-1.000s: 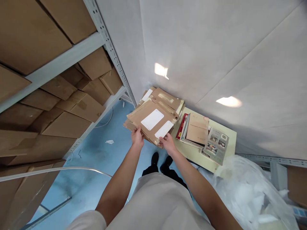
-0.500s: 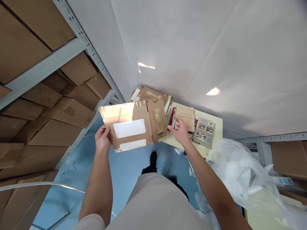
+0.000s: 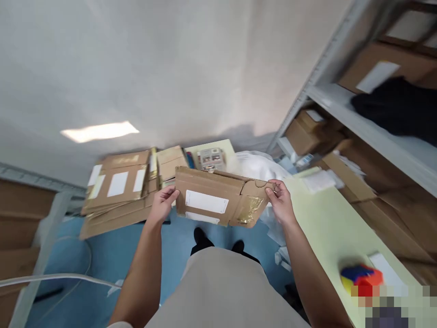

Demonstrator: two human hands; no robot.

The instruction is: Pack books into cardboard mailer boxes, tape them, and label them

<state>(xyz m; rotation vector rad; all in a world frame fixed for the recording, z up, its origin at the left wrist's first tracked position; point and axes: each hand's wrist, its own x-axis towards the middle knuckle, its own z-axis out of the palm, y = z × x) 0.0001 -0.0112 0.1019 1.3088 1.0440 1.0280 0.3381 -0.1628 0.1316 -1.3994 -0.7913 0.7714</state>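
In front of the small pale-green table (image 3: pixel 223 146), on the person's side of it, a flattened cardboard mailer (image 3: pixel 235 196) is held up in the air, its left edge pinched between thumb and fingers of the left hand (image 3: pixel 164 203) and its upper right corner gripped by the right hand (image 3: pixel 282 202). At the table's left end lies a pile of flattened, labelled cartons (image 3: pixel 119 203), while a brown-covered book (image 3: pixel 170 160) and a grey illustrated book (image 3: pixel 210 158) rest on its top. Just right of the table bulges a clear plastic bag (image 3: pixel 259 165) with white contents.
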